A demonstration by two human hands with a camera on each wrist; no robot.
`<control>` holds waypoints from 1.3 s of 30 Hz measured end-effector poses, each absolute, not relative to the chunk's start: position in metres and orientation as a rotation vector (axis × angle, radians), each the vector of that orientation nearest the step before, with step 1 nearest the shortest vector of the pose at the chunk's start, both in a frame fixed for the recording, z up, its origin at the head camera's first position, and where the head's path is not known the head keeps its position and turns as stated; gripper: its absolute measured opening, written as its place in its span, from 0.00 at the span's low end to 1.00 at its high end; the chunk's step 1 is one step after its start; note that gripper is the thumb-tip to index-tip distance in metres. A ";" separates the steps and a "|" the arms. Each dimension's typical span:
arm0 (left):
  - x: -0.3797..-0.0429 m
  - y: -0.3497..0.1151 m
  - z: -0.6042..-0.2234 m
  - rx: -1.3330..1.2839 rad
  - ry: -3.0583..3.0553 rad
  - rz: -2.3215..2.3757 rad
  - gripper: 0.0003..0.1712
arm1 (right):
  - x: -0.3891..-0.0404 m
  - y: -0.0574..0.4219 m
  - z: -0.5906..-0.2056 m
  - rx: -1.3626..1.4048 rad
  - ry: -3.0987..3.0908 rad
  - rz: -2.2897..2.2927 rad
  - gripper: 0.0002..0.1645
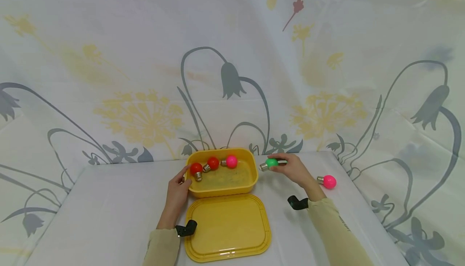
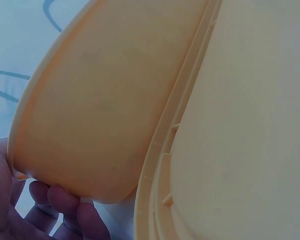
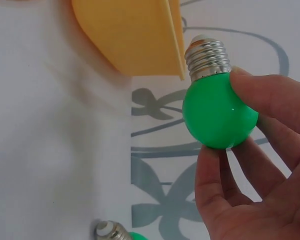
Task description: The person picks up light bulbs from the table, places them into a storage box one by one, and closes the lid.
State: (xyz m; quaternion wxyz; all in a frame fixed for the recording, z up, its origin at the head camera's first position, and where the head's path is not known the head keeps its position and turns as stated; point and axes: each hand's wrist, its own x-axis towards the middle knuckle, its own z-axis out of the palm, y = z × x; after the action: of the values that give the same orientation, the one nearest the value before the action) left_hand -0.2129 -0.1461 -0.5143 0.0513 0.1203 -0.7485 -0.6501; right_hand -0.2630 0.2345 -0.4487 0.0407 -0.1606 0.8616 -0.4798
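My right hand [image 1: 295,170] pinches a green light bulb [image 3: 217,111] by its globe between thumb and fingers. The bulb is raised just right of the yellow container [image 1: 225,193], its metal screw base pointing left toward the rim. My left hand [image 1: 176,195] grips the container's left end, its fingers [image 2: 64,199] curled against the outer wall. Inside lie two red bulbs, one red bulb [image 1: 196,168] at the left corner and another red bulb [image 1: 213,163] beside it, then a pink bulb [image 1: 231,161].
A yellow lid [image 1: 228,227] lies flat in front of the container. On the white table to the right is another pink bulb [image 1: 329,181], near my right forearm. A second green bulb [image 3: 115,231] shows partly at the right wrist view's bottom edge. A flower-patterned sheet [image 1: 232,96] hangs behind.
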 end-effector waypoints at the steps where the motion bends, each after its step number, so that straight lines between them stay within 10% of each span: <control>1: -0.213 -0.146 -0.514 0.365 -2.279 -1.976 0.31 | -0.263 0.233 -0.448 -0.495 2.636 -1.472 0.24; 39: -0.212 -0.145 -0.513 0.362 -2.314 -1.962 0.31 | -0.279 0.169 -0.449 -0.685 2.523 -1.495 0.24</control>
State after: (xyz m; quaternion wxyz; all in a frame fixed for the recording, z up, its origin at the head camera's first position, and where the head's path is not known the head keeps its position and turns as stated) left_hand -0.2115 -0.1452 -0.5125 0.0432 0.1185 -0.7567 -0.6415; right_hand -0.2785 0.1690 -0.4488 0.0650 -0.2269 0.8360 -0.4953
